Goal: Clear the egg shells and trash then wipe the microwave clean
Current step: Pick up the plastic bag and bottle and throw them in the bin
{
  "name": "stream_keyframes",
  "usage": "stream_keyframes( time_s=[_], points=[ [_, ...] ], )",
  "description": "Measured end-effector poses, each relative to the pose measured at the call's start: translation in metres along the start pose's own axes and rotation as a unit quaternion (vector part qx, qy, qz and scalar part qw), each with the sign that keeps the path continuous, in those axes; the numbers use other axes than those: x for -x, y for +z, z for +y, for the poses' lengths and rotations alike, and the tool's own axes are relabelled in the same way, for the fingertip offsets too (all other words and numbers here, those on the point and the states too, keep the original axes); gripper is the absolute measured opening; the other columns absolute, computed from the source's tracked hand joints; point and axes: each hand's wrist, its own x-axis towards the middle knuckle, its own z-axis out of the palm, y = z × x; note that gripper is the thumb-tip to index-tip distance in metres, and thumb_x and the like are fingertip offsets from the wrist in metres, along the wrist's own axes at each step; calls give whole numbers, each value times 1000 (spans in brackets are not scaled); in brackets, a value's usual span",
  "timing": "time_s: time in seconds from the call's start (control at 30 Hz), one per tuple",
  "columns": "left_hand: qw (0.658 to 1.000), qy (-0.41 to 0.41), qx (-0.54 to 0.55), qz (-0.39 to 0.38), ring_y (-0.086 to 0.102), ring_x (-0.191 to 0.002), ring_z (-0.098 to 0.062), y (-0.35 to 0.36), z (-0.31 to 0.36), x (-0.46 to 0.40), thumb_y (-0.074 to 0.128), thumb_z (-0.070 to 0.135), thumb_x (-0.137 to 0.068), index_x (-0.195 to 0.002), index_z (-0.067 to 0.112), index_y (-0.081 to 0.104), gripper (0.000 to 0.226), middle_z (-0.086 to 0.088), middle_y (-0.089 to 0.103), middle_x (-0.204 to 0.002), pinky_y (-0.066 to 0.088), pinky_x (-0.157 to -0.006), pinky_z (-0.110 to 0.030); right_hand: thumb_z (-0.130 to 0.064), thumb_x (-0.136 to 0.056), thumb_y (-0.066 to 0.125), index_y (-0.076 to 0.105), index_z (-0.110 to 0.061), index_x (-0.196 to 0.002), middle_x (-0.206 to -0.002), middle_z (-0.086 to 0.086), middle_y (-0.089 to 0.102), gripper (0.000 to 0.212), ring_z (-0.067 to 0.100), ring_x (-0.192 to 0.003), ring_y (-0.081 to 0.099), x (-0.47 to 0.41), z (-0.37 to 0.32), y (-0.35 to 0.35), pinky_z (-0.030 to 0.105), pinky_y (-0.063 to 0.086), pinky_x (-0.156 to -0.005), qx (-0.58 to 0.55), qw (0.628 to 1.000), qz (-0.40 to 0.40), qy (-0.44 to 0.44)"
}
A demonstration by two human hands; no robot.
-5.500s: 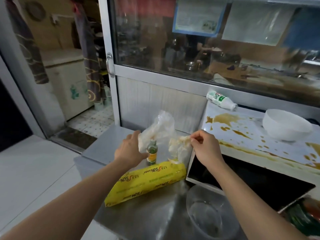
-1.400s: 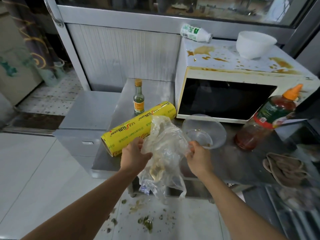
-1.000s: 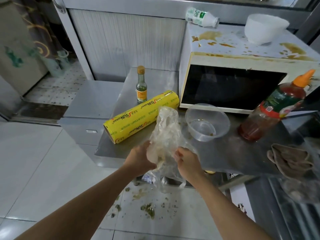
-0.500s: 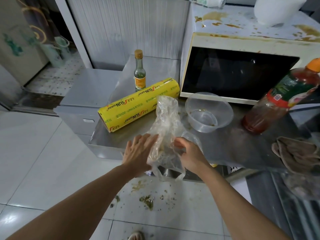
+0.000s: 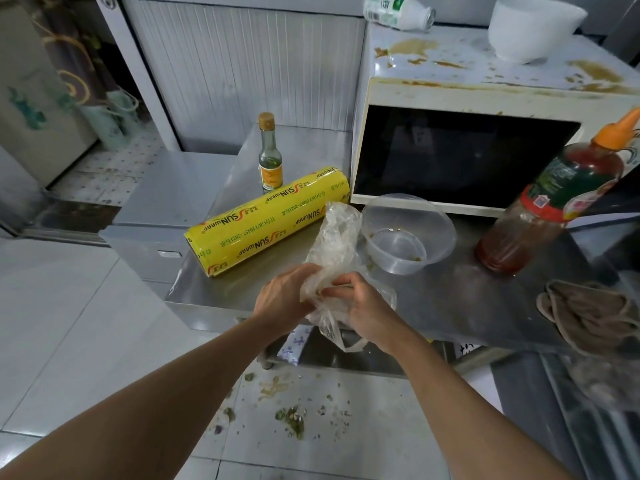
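Observation:
A crumpled clear plastic bag with pale scraps inside is held over the front edge of the steel counter. My left hand grips its left side and my right hand pinches it from the right, the fingertips meeting at the bag's middle. The white microwave stands behind, its top spattered with brown stains. On that top lie a tipped white bottle and a white bowl.
A yellow cling-wrap roll, a small glass bottle, a clear plastic container and a red sauce bottle stand on the counter. A brown cloth lies at the right. Green scraps litter the tiled floor below.
I stepped back from the microwave top and lowered the bag to the counter's front edge. My hands have closed together on the bag, bunching it.

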Motion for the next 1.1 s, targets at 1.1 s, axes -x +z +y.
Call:
stream_keyframes(
  time_s=[1.1],
  points=[
    [997, -41, 54, 22, 63, -83, -11, 4, 13, -16, 75, 23, -76, -95, 21, 66, 21, 5, 67, -91, 55, -74, -32, -6, -93, 48, 36, -49, -132, -135, -15, 49, 60, 5, -126, 45, -9, 11, 4, 25, 42, -99, 30, 999, 6, -29]
  ],
)
